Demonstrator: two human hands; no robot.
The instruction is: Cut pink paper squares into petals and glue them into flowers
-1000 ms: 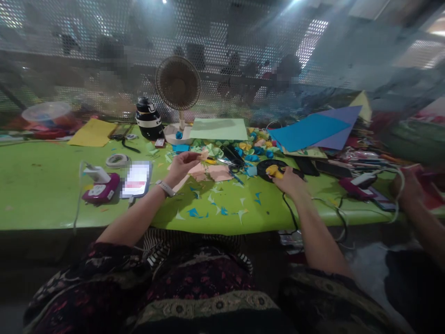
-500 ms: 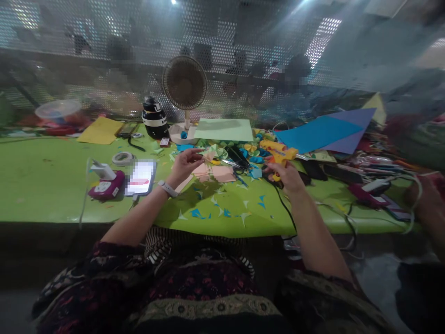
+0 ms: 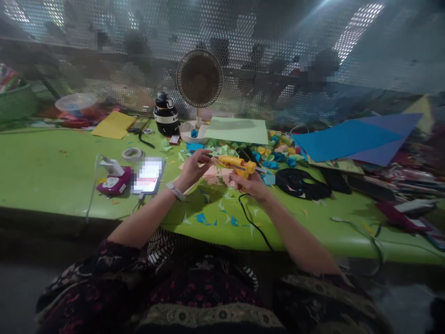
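My right hand is wrapped round the handle of a yellow glue gun, whose nozzle points left. My left hand is pinched near the nozzle tip; what its fingers hold is too small to make out. Below the two hands lie pink paper pieces on the green table. Small blue and pale scraps are strewn in front of them. A black cord runs from below the gun to the table's front edge.
A fan, a black bottle and a light green sheet stand or lie behind. To the left are a phone and a purple power block. On the right are a black tray and blue sheets.
My right hand has brought the glue gun left to my left hand, uncovering the black tray. The camera view has shifted to the right, and the hand at the right edge is gone from view.
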